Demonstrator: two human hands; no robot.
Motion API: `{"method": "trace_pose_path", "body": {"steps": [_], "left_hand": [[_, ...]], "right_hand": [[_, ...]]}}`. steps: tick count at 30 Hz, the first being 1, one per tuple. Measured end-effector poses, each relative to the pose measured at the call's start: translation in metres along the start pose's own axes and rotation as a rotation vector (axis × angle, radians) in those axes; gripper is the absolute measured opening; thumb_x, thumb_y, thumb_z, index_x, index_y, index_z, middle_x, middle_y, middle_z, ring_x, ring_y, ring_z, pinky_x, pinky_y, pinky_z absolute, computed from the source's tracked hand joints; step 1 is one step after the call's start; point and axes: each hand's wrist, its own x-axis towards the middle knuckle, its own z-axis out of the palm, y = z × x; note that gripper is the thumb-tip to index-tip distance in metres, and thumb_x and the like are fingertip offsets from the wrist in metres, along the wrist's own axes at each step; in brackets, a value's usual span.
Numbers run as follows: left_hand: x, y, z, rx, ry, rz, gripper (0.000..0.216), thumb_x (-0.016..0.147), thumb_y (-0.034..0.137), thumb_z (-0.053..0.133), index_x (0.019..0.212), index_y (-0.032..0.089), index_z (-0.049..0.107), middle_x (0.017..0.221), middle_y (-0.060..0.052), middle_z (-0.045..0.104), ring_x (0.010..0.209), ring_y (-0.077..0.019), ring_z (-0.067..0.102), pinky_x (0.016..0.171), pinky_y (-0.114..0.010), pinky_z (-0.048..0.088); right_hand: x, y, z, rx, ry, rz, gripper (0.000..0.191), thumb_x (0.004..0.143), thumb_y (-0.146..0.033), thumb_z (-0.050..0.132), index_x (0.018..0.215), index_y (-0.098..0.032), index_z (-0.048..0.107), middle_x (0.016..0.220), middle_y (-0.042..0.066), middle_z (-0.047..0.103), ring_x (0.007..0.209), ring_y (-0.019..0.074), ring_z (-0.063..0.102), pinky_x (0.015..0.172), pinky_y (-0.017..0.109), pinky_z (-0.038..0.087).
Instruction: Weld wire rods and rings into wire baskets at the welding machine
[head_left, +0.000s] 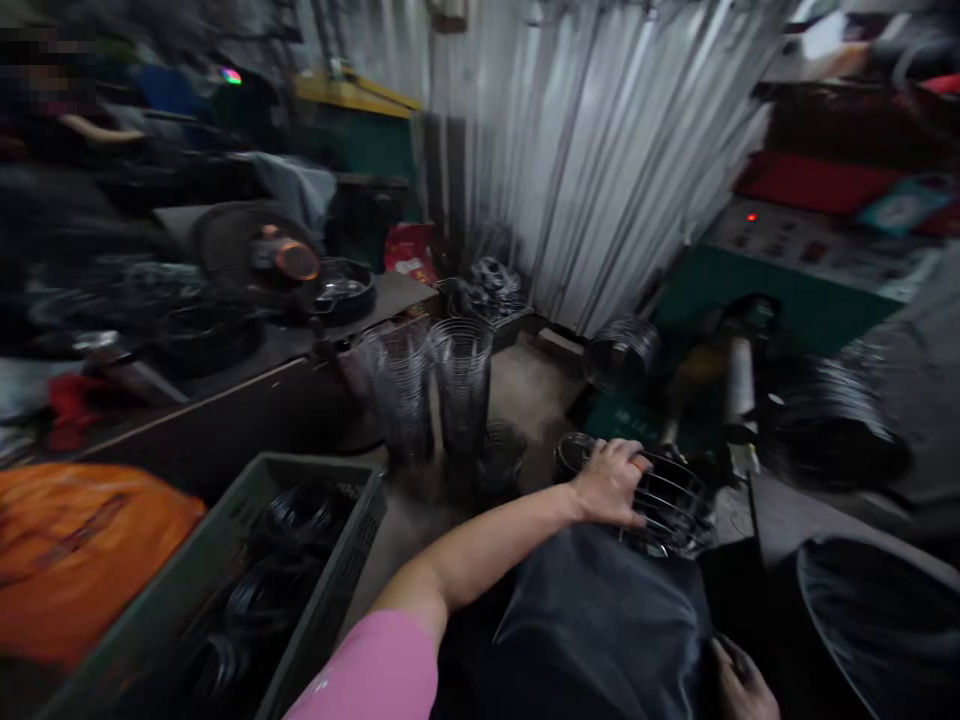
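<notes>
My left hand reaches forward past my lap, its fingers curled over a bundle of dark metal wire rings. The thumb and fingers seem to grip the near end of that bundle. At the bottom edge my right hand shows only in part, beside the black apron over my lap. Its fingers are mostly hidden and blurred, so what it holds, if anything, does not show.
To the left stands a green crate with coiled wire parts, near an orange sack. Tall stacks of wire rings rise from the floor ahead. A green machine is at right; a fan sits on the left bench.
</notes>
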Motion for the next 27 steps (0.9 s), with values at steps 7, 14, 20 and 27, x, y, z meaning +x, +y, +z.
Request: {"method": "trace_pose_path", "body": {"steps": [7,14,20,27], "left_hand": [[0.013,-0.006,0.036,0.038,-0.100,-0.001,0.064,0.057,0.037,0.072,0.114,0.016,0.053,0.129,-0.016,0.045,0.122,-0.0323,0.037,0.102,-0.049,0.025],[0.026,0.001,0.063,0.015,-0.125,0.027,0.059,0.056,0.031,0.071,0.110,0.015,0.055,0.125,-0.017,0.049,0.118,-0.0333,0.041,0.099,-0.050,0.029],[0.029,0.001,0.080,-0.068,-0.096,-0.018,0.057,0.054,0.027,0.069,0.108,0.018,0.054,0.124,-0.014,0.050,0.116,-0.0320,0.044,0.097,-0.048,0.034],[0.032,-0.008,0.084,-0.127,-0.155,-0.077,0.060,0.052,0.031,0.072,0.108,0.020,0.053,0.125,-0.012,0.048,0.118,-0.0315,0.044,0.099,-0.046,0.036]], "right_hand": [[-0.004,-0.137,-0.010,-0.076,-0.422,-0.343,0.021,0.058,-0.030,0.064,0.076,-0.019,0.061,0.071,0.000,0.064,0.068,0.0176,0.057,0.064,0.026,0.044],[0.019,-0.160,0.022,-0.269,-0.379,-0.428,0.017,0.061,-0.009,0.054,0.075,-0.019,0.057,0.067,-0.003,0.060,0.064,0.0129,0.054,0.056,0.019,0.037],[0.021,-0.138,0.048,-0.174,-0.222,-0.462,0.023,0.067,-0.009,0.051,0.083,-0.021,0.064,0.078,0.002,0.067,0.074,0.0173,0.062,0.067,0.025,0.046],[0.033,-0.131,0.035,-0.035,-0.501,-0.624,0.023,0.082,-0.016,0.049,0.099,-0.018,0.065,0.093,0.006,0.068,0.089,0.0178,0.062,0.081,0.031,0.048]]}}
